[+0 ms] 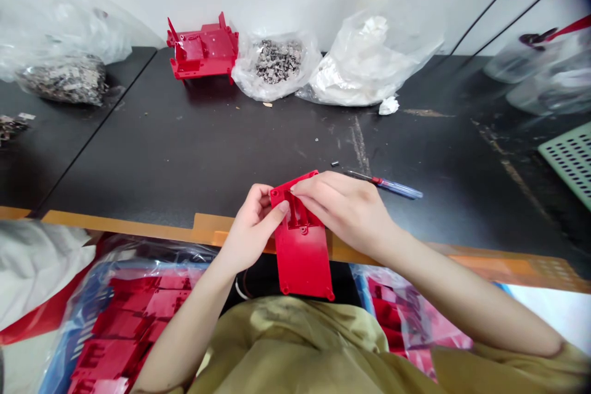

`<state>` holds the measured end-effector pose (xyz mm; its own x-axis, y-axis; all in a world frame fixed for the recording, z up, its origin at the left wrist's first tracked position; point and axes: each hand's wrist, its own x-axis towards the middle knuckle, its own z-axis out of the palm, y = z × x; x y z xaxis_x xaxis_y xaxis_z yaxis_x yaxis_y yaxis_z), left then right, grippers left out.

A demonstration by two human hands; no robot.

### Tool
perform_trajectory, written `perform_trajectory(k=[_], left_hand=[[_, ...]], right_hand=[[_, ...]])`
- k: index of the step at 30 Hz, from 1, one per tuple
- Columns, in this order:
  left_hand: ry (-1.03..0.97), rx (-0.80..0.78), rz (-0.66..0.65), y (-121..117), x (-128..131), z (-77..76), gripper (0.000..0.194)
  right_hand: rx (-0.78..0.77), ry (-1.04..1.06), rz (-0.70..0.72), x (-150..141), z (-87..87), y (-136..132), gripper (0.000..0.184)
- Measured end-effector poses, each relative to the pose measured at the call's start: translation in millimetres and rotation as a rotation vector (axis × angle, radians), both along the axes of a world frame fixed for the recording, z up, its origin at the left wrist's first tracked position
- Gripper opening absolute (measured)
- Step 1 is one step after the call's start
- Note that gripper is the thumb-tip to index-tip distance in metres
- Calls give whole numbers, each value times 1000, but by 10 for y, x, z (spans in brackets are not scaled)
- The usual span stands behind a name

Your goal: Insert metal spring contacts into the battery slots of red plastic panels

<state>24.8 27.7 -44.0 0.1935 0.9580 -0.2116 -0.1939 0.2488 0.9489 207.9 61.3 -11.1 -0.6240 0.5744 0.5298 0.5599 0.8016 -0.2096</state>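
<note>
A flat red plastic housing part (303, 258) with slots and screw posts at its upper end is held over the table's front edge. My left hand (255, 226) grips its upper left side, thumb lying on the face beside the slots. At the slotted end my right hand (351, 206) pinches with thumb and index finger; whatever is between those fingertips is too small or hidden to make out. Just beyond the right hand lie a screwdriver (397, 188) with a clear blue handle and a small dark metal piece (335, 164).
Along the wall stand a red moulded part (205, 52), an open bag of small metal clips (278, 61) and a white plastic bag (357, 68). Crates with red parts (122, 326) flank my lap. A green perforated basket (570, 157) sits at right.
</note>
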Motion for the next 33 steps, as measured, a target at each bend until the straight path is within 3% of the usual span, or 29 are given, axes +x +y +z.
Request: perform_trajectory(k=[14, 21, 29, 33], left_hand=[[-20, 36, -28, -11, -7, -32, 23], [-31, 27, -16, -2, -1, -41, 22], [-9, 31, 7, -5, -2, -45, 23], [-7, 9, 34, -5, 17, -12, 24]], right_hand=[[5, -127, 14, -6, 45, -9, 13], [-168, 29, -24, -41, 53, 34, 11], [15, -125, -48, -72, 12, 18, 15], [-1, -7, -19, -38, 67, 37, 15]])
